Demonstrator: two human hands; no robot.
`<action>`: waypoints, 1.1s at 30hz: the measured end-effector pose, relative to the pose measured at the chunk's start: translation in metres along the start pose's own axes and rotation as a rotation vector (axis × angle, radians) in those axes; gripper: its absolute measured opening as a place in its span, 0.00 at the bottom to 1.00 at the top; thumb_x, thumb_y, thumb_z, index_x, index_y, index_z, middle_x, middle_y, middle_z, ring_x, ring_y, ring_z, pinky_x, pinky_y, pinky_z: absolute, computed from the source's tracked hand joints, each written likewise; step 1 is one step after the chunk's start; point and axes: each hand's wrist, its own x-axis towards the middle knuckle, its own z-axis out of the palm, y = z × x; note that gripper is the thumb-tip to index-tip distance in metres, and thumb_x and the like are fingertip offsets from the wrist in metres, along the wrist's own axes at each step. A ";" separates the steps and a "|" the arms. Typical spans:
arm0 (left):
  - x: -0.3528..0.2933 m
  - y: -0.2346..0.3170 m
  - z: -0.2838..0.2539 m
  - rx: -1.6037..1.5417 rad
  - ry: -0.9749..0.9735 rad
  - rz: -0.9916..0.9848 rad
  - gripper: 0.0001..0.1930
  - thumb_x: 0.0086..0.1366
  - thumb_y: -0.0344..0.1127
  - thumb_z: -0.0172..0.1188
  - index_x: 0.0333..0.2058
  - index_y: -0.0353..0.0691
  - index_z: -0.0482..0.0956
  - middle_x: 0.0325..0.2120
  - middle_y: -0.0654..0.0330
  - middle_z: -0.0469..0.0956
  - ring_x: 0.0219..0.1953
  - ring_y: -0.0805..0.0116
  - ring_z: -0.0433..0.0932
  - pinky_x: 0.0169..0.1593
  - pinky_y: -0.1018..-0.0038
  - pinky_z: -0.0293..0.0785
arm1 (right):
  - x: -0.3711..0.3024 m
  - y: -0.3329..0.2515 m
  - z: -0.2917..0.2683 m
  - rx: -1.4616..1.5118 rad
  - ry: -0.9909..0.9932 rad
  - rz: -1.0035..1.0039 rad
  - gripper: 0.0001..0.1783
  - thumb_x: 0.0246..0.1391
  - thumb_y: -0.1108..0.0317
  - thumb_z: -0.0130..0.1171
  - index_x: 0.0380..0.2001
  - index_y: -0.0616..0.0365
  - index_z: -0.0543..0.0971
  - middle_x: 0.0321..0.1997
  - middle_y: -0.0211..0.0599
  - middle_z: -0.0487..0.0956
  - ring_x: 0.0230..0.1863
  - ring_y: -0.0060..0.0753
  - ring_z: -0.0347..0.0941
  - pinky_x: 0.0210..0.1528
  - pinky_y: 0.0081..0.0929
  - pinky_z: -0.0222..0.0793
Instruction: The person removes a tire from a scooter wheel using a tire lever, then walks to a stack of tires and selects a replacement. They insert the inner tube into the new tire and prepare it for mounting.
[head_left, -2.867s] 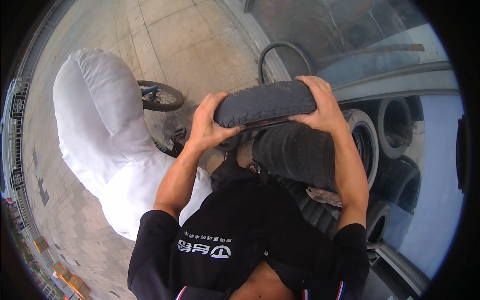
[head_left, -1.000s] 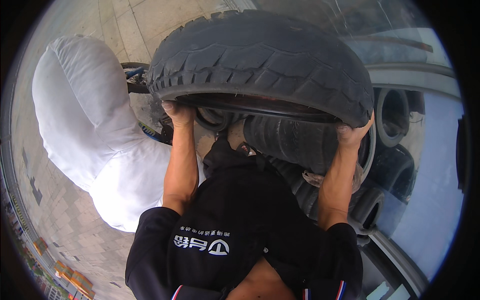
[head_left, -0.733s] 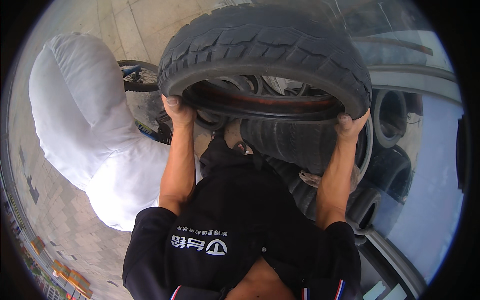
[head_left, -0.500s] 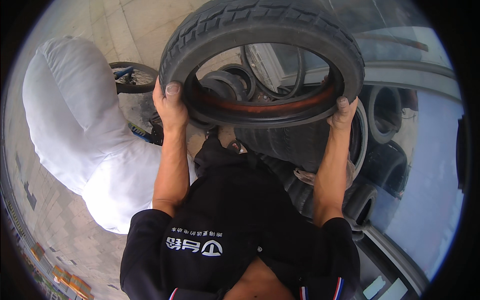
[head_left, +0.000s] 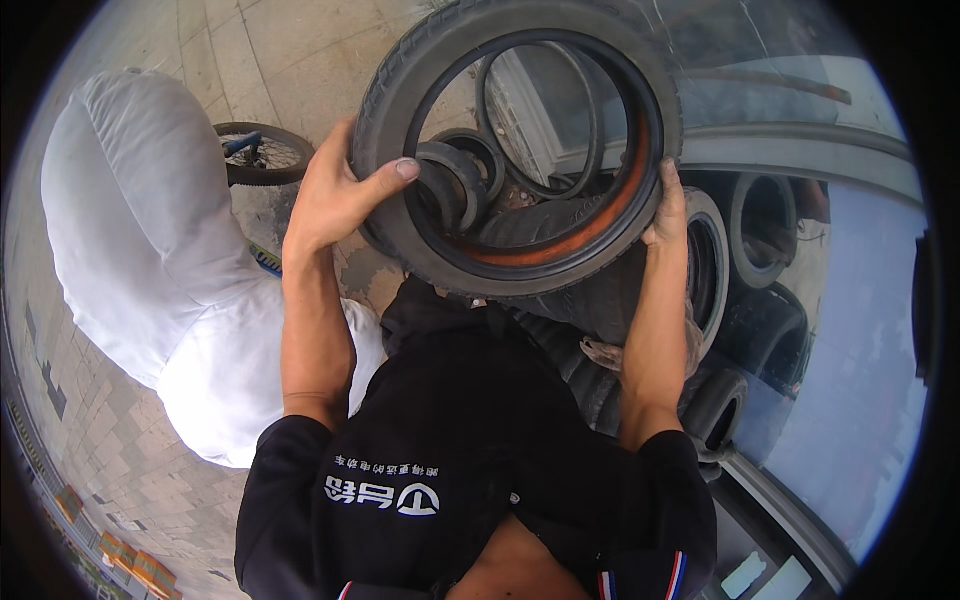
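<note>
Tyre (head_left: 520,282) has tipped more face-on, left hand (head_left: 340,190) and right hand (head_left: 668,205) at opposite sides, fingers holding it, presumably for balance.

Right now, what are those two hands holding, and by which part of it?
A black tyre: the left hand grips its left side, thumb across the near face; the right hand holds its right outer edge.

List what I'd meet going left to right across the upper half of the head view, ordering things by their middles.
White fabric-covered shape → spoked wheel → left hand → held tire → right hand → upright tire at the right.
</note>
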 end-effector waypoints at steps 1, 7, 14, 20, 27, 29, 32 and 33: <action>0.000 0.000 -0.001 -0.016 -0.016 -0.023 0.40 0.53 0.44 0.73 0.56 0.21 0.68 0.46 0.47 0.79 0.50 0.62 0.77 0.56 0.68 0.70 | 0.001 0.001 0.000 0.003 0.013 0.028 0.33 0.60 0.50 0.61 0.55 0.71 0.72 0.50 0.47 0.80 0.46 0.37 0.79 0.51 0.33 0.77; -0.004 0.008 0.000 -0.161 -0.048 0.015 0.39 0.56 0.46 0.71 0.57 0.21 0.68 0.50 0.47 0.77 0.54 0.61 0.74 0.60 0.67 0.67 | 0.006 0.008 0.003 -0.010 0.073 0.203 0.34 0.58 0.44 0.62 0.52 0.67 0.74 0.42 0.47 0.81 0.39 0.40 0.81 0.43 0.35 0.82; 0.004 0.022 0.007 -0.172 -0.025 0.006 0.40 0.58 0.51 0.69 0.57 0.20 0.68 0.49 0.45 0.77 0.53 0.60 0.74 0.59 0.67 0.67 | 0.004 0.022 0.009 -0.036 0.060 0.309 0.40 0.51 0.35 0.64 0.47 0.65 0.77 0.36 0.48 0.81 0.34 0.42 0.81 0.38 0.37 0.82; 0.006 0.024 0.014 -0.252 -0.020 -0.005 0.39 0.59 0.53 0.68 0.55 0.20 0.70 0.47 0.45 0.77 0.51 0.61 0.76 0.57 0.68 0.69 | 0.002 0.034 0.006 -0.057 0.069 0.348 0.42 0.50 0.31 0.62 0.46 0.65 0.77 0.35 0.47 0.81 0.34 0.42 0.80 0.38 0.37 0.81; 0.009 -0.003 0.006 -0.289 0.019 -0.131 0.39 0.59 0.52 0.69 0.55 0.21 0.71 0.47 0.45 0.77 0.50 0.61 0.76 0.55 0.68 0.71 | -0.003 0.032 0.008 -0.092 0.180 0.310 0.42 0.52 0.34 0.63 0.52 0.65 0.76 0.45 0.45 0.81 0.41 0.40 0.80 0.43 0.35 0.80; 0.011 -0.018 0.002 -0.271 0.015 -0.183 0.40 0.56 0.52 0.70 0.55 0.20 0.70 0.47 0.45 0.77 0.50 0.60 0.76 0.54 0.68 0.72 | -0.007 0.024 0.011 -0.090 0.168 0.256 0.40 0.53 0.39 0.64 0.54 0.66 0.75 0.49 0.46 0.80 0.46 0.39 0.79 0.48 0.35 0.77; 0.014 -0.042 0.001 -0.140 0.062 -0.310 0.43 0.51 0.50 0.75 0.54 0.20 0.69 0.46 0.44 0.77 0.48 0.58 0.78 0.52 0.67 0.74 | -0.010 0.015 0.020 -0.245 0.191 0.167 0.39 0.54 0.45 0.67 0.56 0.67 0.73 0.53 0.47 0.79 0.50 0.39 0.77 0.54 0.34 0.73; 0.012 -0.049 0.000 -0.172 0.016 -0.288 0.39 0.52 0.45 0.75 0.53 0.20 0.70 0.44 0.44 0.78 0.45 0.58 0.79 0.50 0.68 0.76 | -0.011 0.012 0.023 -0.326 0.208 0.140 0.39 0.54 0.47 0.68 0.57 0.68 0.73 0.54 0.48 0.78 0.51 0.39 0.76 0.55 0.34 0.72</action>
